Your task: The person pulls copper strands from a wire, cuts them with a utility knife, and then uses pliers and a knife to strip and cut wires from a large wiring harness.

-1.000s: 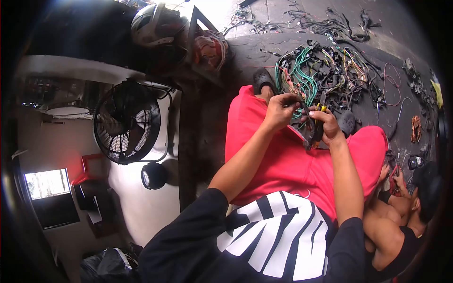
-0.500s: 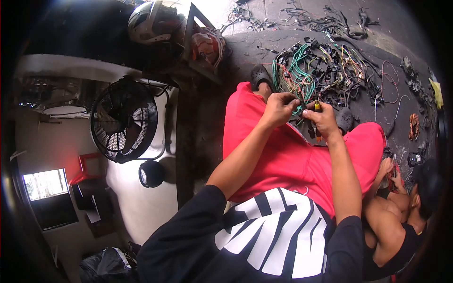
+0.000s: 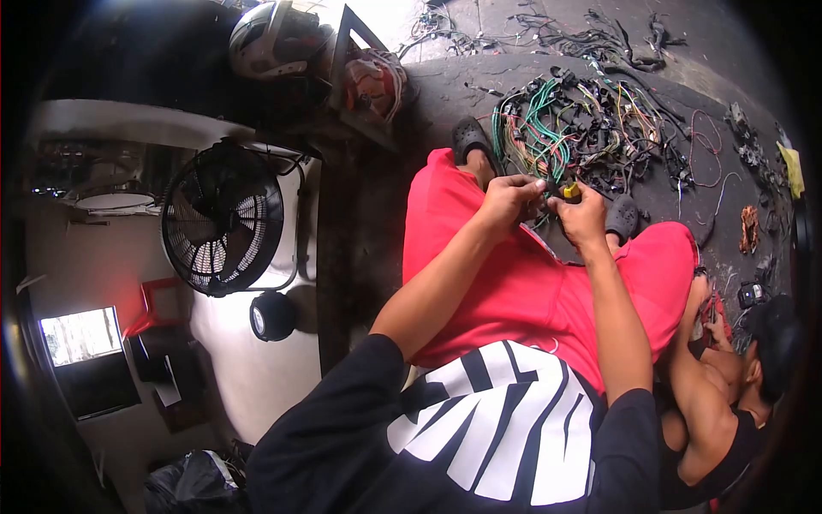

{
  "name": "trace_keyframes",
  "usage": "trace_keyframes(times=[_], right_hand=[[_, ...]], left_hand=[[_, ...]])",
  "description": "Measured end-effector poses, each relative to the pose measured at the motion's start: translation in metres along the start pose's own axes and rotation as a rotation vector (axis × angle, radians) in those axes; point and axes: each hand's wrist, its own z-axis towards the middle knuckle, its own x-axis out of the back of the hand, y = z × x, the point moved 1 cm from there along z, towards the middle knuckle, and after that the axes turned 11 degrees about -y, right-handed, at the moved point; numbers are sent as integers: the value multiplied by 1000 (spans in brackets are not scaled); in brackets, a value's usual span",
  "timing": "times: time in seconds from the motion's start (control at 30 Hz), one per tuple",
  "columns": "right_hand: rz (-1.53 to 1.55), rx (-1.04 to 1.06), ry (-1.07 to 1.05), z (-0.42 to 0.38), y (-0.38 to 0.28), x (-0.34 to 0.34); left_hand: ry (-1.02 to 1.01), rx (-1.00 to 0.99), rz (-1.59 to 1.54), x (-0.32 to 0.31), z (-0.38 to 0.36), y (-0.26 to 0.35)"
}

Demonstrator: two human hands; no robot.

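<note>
My left hand (image 3: 511, 202) is closed in a pinch, fingertips on a small dark piece at the near edge of the wire bundle. Close beside it, my right hand (image 3: 585, 219) grips a yellow-and-black hand tool (image 3: 571, 191), whose yellow part shows above the fingers while the rest is mostly covered. The fingertips of both hands nearly meet. Just beyond them lies a tangled wiring harness (image 3: 548, 120) with green, red, yellow and black wires and dark connectors. What the left fingers pinch is too small to name.
More cable lengths (image 3: 556, 34) lie farther out on the dark floor. A co-worker (image 3: 715, 411) sits close at my right. At left stand a black fan (image 3: 223, 218) and a frame with a helmet (image 3: 274, 43). A yellow scrap (image 3: 792, 171) lies far right.
The right hand has turned the tool, so its yellow part now sits lower and its orange end no longer shows. Both hands stay close together.
</note>
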Motion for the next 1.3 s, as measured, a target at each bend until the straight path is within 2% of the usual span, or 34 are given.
trace_keyframes(times=[0.07,0.17,0.27,0.37,0.47,0.57,0.67,0.77,0.87,0.97,1.07,1.17,1.3], right_hand=[[90,52,5,-1,-2,-3],[198,100,-77,2,0,-4],[426,101,-130,0,-1,-6],[619,51,-193,-2,-10,-2],[525,30,-231,-2,-6,1],[601,-30,-290,-7,-14,0],[571,1,-359,-3,-6,-1],[538,-42,-384,-3,0,-2],[270,97,-161,-3,7,-9],[58,248,-130,-15,-32,-2],[108,264,-202,-12,-18,-8],[177,229,-243,-8,-14,-8],[439,37,-311,-7,-11,-3]], left_hand=[[-65,-4,-216,3,1,-1],[-140,-38,-193,2,-1,8],[-122,-24,-251,-2,-5,14],[-140,-67,-82,13,3,6],[-29,-196,141,-5,-2,15],[91,-543,763,11,12,0],[110,-469,610,1,7,7],[23,-373,110,7,14,-4],[137,-271,256,0,6,8],[192,-277,207,5,9,5],[204,-194,195,10,10,3],[183,-111,36,13,10,4],[38,-187,-109,9,5,14]])
